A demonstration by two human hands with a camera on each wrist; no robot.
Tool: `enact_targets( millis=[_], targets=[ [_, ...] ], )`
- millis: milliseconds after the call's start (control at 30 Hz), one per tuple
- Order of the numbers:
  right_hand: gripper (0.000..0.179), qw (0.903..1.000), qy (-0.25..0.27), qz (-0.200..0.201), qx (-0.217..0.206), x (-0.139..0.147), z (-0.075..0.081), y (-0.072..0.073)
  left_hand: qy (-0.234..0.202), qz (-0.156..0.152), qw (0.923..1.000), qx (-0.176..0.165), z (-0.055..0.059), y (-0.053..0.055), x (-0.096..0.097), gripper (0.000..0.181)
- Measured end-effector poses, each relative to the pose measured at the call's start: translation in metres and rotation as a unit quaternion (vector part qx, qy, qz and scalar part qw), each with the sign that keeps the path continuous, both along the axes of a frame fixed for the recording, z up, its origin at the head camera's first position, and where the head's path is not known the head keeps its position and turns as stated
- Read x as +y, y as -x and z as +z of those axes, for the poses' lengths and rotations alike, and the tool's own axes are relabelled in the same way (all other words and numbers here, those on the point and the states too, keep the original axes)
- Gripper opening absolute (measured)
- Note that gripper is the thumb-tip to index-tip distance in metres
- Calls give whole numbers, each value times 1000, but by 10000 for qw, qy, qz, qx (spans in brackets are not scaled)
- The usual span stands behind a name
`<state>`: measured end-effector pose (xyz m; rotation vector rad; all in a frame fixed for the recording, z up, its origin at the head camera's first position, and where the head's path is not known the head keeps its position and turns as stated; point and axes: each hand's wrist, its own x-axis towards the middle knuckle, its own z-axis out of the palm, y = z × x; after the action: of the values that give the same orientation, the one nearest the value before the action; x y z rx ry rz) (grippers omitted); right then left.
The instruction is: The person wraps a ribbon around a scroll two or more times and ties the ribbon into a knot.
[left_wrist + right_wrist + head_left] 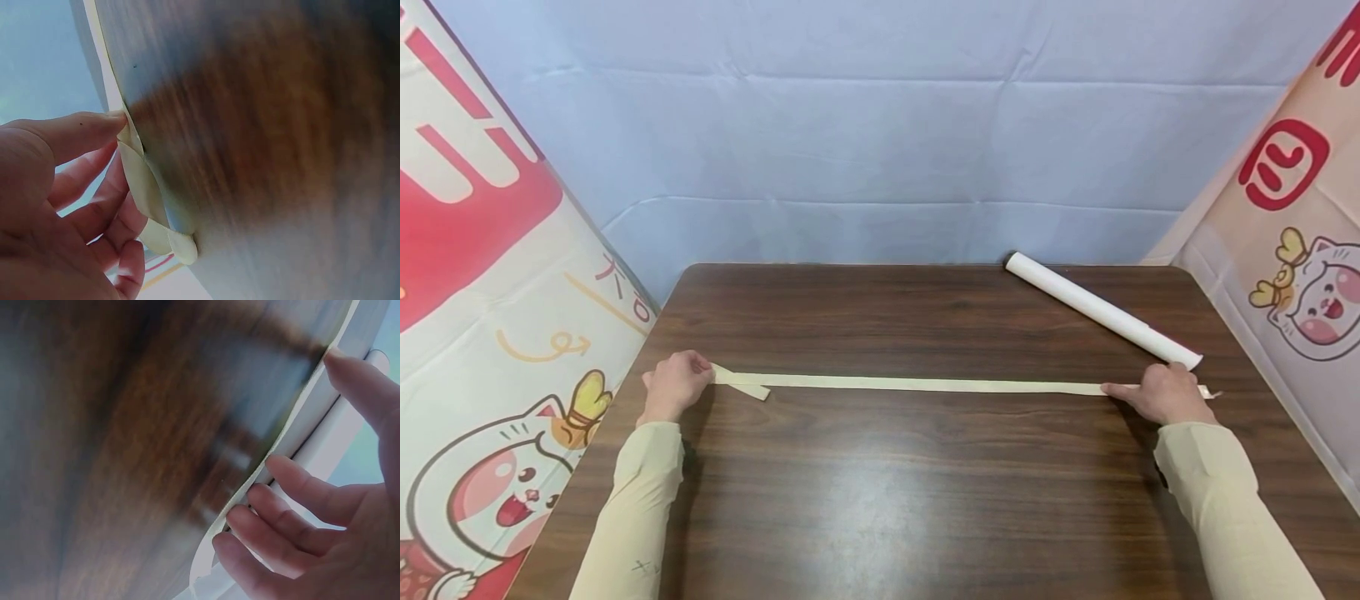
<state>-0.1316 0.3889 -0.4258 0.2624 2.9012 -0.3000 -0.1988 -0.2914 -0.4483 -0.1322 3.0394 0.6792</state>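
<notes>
A long, flat cream strip [910,384] lies across the table from side to side. Near its left end my left hand [676,383] pinches it between thumb and fingers. Past that pinch, the strip's tail doubles back at a slant, and the left wrist view shows it twisted in folds [142,187] beside the fingers. My right hand [1167,393] touches the strip near its right end. In the right wrist view, the thumb and spread fingers [294,519] rest their tips along the strip's edge. A small whitish end pokes out beyond this hand.
A white roll [1097,308] lies slantwise at the back right, its near end just behind my right hand. The brown wooden table [865,492] meets a pale blue cloth [880,142] at the back. Printed cartoon cloths [497,467] hang at both sides.
</notes>
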Motion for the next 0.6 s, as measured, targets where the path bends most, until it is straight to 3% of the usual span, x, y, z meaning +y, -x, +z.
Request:
enact_targets(
  millis=[600],
  targets=[
    [79,9998,142,-112,-127,1,5,-2,79,94,9998,-140,6,2,3,22]
  ],
)
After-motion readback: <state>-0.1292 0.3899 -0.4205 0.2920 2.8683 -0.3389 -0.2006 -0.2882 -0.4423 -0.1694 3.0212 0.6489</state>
